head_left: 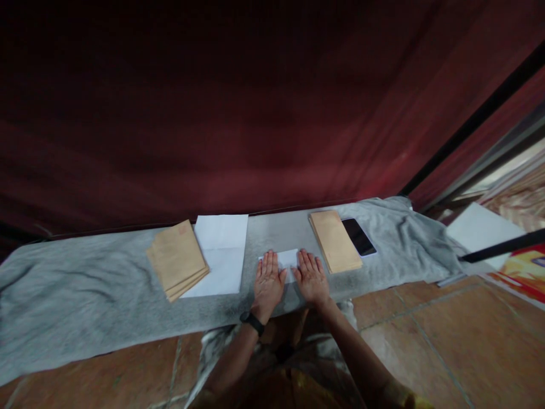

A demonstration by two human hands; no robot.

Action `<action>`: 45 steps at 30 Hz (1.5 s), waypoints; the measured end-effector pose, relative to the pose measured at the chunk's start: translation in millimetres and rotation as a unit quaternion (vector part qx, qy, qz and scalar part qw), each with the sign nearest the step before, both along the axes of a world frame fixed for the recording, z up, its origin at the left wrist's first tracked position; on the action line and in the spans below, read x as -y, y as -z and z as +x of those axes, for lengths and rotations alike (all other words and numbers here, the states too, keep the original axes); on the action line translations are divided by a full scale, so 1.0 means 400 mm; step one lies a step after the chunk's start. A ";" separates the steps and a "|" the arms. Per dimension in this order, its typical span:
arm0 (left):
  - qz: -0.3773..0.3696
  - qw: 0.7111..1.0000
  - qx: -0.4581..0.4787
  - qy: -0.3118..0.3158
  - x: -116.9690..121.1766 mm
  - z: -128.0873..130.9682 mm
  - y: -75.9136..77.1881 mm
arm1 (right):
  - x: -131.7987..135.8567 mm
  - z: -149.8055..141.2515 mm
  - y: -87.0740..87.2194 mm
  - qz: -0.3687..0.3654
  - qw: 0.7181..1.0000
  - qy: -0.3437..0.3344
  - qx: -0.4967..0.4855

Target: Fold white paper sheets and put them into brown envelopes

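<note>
Both hands lie flat on a small white piece of folded paper [288, 258] at the middle of the cloth-covered surface. My left hand [269, 282], with a dark band on its wrist, covers the paper's left end, fingers stretched forward. Over the right end rests my right hand [313, 278], its fingers also straight. Between the two thumbs the paper's middle shows; its ends are hidden under the palms. To the left are white paper sheets [223, 255], partly overlapped by a fanned pile of brown envelopes [181, 258]. A neater stack of brown envelopes [336, 241] sits to the right.
A dark-screened phone [360, 237] lies beside the right stack. Grey cloth [85, 284] drapes the long narrow surface, wrinkled at both ends. A dark red backdrop [255, 113] rises behind it. At far right stand a black bar [502, 247] and a red-and-yellow package [528, 272].
</note>
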State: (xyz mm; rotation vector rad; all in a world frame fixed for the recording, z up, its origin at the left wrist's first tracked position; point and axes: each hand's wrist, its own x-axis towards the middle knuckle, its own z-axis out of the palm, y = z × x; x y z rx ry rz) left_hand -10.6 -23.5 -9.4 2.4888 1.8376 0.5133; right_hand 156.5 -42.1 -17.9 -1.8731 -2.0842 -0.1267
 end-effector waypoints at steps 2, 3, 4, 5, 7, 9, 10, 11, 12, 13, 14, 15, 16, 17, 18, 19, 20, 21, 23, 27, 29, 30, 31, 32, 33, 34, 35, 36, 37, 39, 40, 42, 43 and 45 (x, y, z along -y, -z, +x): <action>0.013 1.000 0.003 -0.013 0.005 -0.019 0.003 | 0.000 0.000 -0.001 0.001 1.000 0.002 0.000; 0.019 1.000 0.006 -0.017 0.008 -0.028 0.005 | 0.001 -0.001 -0.002 0.002 1.000 0.003 0.001; 0.025 0.999 0.009 -0.020 0.011 -0.037 0.007 | 0.001 -0.001 -0.002 0.001 1.000 0.003 0.003; 0.031 0.999 0.012 -0.023 0.014 -0.044 0.008 | 0.001 -0.001 -0.003 0.001 1.000 0.004 0.004; 0.039 0.999 0.017 -0.030 0.020 -0.056 0.010 | 0.001 -0.002 -0.005 0.000 1.000 0.004 0.007; 0.043 0.998 0.015 -0.036 0.025 -0.064 0.010 | 0.002 -0.003 -0.006 0.001 1.000 0.003 0.008; 0.044 0.998 0.013 -0.039 0.028 -0.068 0.009 | 0.002 -0.003 -0.007 0.001 1.000 0.002 0.008; 0.044 0.998 0.010 -0.041 0.032 -0.071 0.008 | 0.002 -0.003 -0.008 0.002 1.000 0.001 0.008; 0.044 0.998 0.007 -0.043 0.036 -0.075 0.007 | 0.001 -0.002 -0.008 0.003 1.000 0.000 0.007; 0.043 0.998 0.006 -0.044 0.041 -0.079 0.006 | 0.001 -0.001 -0.008 0.005 1.000 -0.002 0.007; 0.042 0.998 0.006 -0.045 0.047 -0.084 0.005 | 0.001 0.000 -0.008 0.008 1.000 -0.003 0.005; 0.042 0.998 0.007 -0.044 0.054 -0.089 0.004 | 0.000 0.001 -0.008 0.011 1.000 -0.004 0.004; 0.041 0.998 0.008 -0.042 0.062 -0.093 0.002 | 0.000 0.002 -0.007 0.015 1.000 -0.005 0.002; 0.040 0.998 0.008 -0.040 0.070 -0.098 0.001 | 0.000 0.002 -0.006 0.019 1.000 -0.005 -0.001; 0.039 0.999 0.007 -0.038 0.078 -0.101 -0.001 | 0.000 0.002 -0.006 0.024 1.000 -0.003 -0.004; 0.037 0.999 0.006 -0.034 0.086 -0.104 -0.003 | 0.001 -0.001 -0.006 0.029 1.000 0.000 -0.008; 0.035 0.999 0.003 -0.024 0.094 -0.106 -0.005 | 0.002 -0.005 -0.007 0.034 0.999 0.001 -0.012; 0.032 0.999 0.000 -0.007 0.100 -0.106 -0.006 | 0.005 -0.012 -0.007 0.037 0.999 -0.003 -0.015; 0.023 0.999 -0.010 0.036 0.109 -0.106 -0.007 | 0.016 -0.033 -0.009 0.036 0.999 -0.031 -0.021; 0.012 0.998 -0.023 0.064 0.110 -0.110 -0.003 | 0.047 -0.073 -0.009 0.015 0.992 -0.123 -0.019; 0.011 0.998 -0.023 0.064 0.107 -0.117 -0.003 | 0.058 -0.077 -0.005 0.016 0.992 -0.128 -0.015; 0.010 0.997 -0.023 0.068 0.106 -0.122 -0.005 | 0.062 -0.072 -0.002 0.021 0.992 -0.120 -0.013; 0.010 0.997 -0.022 0.072 0.106 -0.127 -0.007 | 0.064 -0.065 0.002 0.026 0.993 -0.111 -0.011; 0.011 0.997 -0.020 0.074 0.108 -0.133 -0.009 | 0.066 -0.055 0.006 0.032 0.994 -0.105 -0.007; 0.013 0.997 -0.017 0.075 0.112 -0.138 -0.012 | 0.067 -0.043 0.011 0.037 0.994 -0.103 -0.002; 0.017 0.997 -0.015 0.074 0.117 -0.142 -0.015 | 0.069 -0.031 0.016 0.042 0.994 -0.103 0.004; 0.019 0.997 -0.013 0.072 0.123 -0.146 -0.016 | 0.071 -0.019 0.021 0.047 0.993 -0.104 0.008; 0.020 0.997 -0.013 0.070 0.131 -0.150 -0.018 | 0.073 -0.008 0.026 0.053 0.993 -0.104 0.012; 0.021 0.997 -0.013 0.067 0.140 -0.152 -0.018 | 0.076 0.001 0.030 0.060 0.993 -0.103 0.014; 0.017 0.997 -0.015 0.067 0.155 -0.160 -0.020 | 0.079 0.012 0.035 0.071 0.993 -0.094 0.016; 0.014 0.997 -0.012 0.072 0.160 -0.167 -0.023 | 0.079 0.014 0.036 0.076 0.993 -0.086 0.015; 0.009 0.996 0.001 0.084 0.158 -0.193 -0.034 | 0.073 0.009 0.033 0.082 0.994 -0.067 0.011; 0.011 0.997 0.014 0.079 0.149 -0.216 -0.043 | 0.067 0.004 0.031 0.083 0.995 -0.060 0.008; 0.027 0.998 0.049 0.017 0.115 -0.282 -0.070 | 0.054 -0.013 0.026 0.082 0.995 -0.057 0.003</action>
